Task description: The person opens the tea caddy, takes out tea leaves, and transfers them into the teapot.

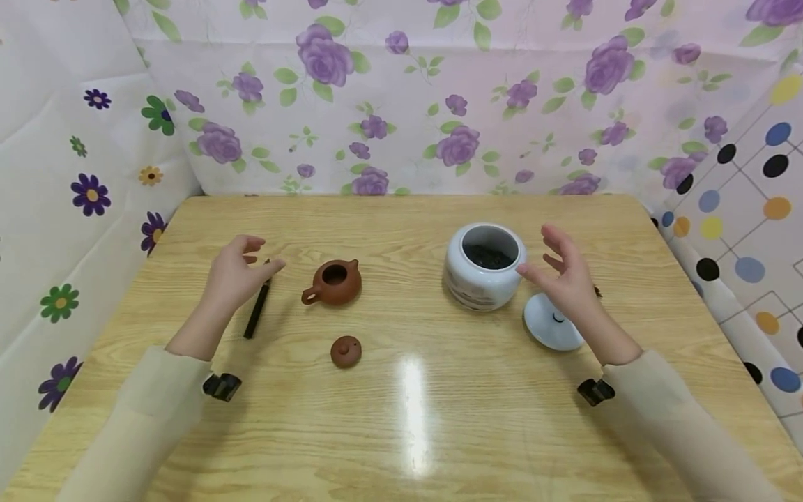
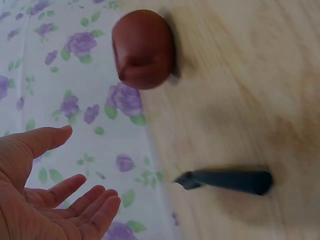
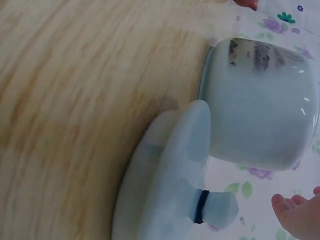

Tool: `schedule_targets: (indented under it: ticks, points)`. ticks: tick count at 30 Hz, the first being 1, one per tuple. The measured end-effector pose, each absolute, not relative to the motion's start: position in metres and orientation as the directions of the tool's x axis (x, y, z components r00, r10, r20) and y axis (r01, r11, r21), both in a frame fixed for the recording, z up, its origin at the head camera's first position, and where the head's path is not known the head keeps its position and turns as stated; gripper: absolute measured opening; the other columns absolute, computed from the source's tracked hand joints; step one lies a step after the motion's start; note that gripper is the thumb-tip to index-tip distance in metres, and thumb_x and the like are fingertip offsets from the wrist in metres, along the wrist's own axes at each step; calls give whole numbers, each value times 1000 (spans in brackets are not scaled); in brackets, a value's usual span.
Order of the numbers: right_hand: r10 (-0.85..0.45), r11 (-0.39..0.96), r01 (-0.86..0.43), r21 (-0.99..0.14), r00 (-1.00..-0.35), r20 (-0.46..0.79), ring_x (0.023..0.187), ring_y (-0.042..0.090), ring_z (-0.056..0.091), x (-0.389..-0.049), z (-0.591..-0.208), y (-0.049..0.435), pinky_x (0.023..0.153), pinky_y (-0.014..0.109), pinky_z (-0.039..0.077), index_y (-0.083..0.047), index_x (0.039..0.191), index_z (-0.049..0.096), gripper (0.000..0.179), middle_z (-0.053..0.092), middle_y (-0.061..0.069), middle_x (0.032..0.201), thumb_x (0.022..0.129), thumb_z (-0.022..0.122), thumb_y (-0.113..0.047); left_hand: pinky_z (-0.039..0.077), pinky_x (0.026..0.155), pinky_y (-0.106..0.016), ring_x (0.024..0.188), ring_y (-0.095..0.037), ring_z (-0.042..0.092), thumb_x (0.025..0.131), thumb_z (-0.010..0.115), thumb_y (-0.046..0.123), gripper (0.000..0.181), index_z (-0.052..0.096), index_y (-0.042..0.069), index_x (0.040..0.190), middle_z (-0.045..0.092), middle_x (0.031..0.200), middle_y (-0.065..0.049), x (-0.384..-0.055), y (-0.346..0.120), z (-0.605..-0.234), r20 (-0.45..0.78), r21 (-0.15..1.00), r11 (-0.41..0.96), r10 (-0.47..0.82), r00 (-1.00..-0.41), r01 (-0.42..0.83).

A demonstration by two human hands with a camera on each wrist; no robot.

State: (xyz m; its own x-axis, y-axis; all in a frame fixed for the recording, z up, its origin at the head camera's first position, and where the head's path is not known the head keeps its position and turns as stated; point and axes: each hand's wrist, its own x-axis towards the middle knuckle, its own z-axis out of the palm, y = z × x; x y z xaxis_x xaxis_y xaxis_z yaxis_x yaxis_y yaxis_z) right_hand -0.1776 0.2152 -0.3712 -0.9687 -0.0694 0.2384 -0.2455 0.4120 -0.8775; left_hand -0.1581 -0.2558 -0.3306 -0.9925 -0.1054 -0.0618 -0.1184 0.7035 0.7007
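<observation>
My left hand (image 1: pixel 235 273) hovers above the table's left side with relaxed, spread fingers and holds nothing. Beneath it lies a slim dark tool (image 1: pixel 254 315) with a narrow tip, also seen in the left wrist view (image 2: pixel 230 181). To its right stands a brown clay teapot (image 1: pixel 345 289), uncovered, its handle toward the left hand. The teapot's small round lid (image 1: pixel 346 352) lies in front of it. My right hand (image 1: pixel 564 279), empty and loosely spread, is beside a white porcelain jar (image 1: pixel 479 284) holding dark contents. Below that hand the jar's white lid (image 3: pixel 172 170) lies knob up.
A small dark bristly end (image 1: pixel 598 292) shows past the right hand; the rest is hidden. The light wooden table (image 1: pixel 477 418) meets a purple-flowered cloth (image 1: pixel 401 104) at the back, with patterned cloths hanging on both sides.
</observation>
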Motion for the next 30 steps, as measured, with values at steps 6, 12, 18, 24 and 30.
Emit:
schedule_targets:
  ticks: [6,12,18,24,30]
  points:
    - [-100,403,-250,-880,-968,229,139,36,30,-181,-382,211,109,53,33,0,147,28,78,32,20,150,83,72,-5,48,89,-55,116,-46,45,92,61,32,59,43,-9,132,42,133,-31,-151,-275,-347,-101,658,736,-119,-988,-156]
    - [-114,405,-246,-881,-969,218,138,39,29,-182,-391,209,110,54,33,2,146,29,78,32,21,150,82,73,-4,47,88,-55,114,-49,46,90,63,28,60,43,-11,131,42,130,-35,-145,-289,-360,-197,598,771,-126,-972,-221]
    - [-132,412,-248,-877,-968,212,137,40,31,-184,-395,210,106,57,36,1,146,29,77,32,20,150,83,73,-8,46,87,-56,113,-52,44,89,64,28,64,39,-12,132,40,130,-39,-144,-297,-369,-287,547,795,-115,-951,-261]
    - [-148,392,-232,-890,-971,187,131,37,39,-184,-398,210,101,57,42,1,146,30,74,35,20,148,86,71,-9,46,87,-57,112,-53,44,89,65,28,69,35,-15,133,40,127,-42,-141,-297,-374,-345,514,814,-91,-934,-270]
    - [-146,387,-225,-894,-972,181,127,34,42,-183,-399,210,94,26,51,2,145,32,71,38,19,146,86,70,-8,48,82,-53,106,-50,50,87,67,25,66,38,-17,129,47,121,-40,-139,-297,-381,-339,489,838,-74,-938,-243]
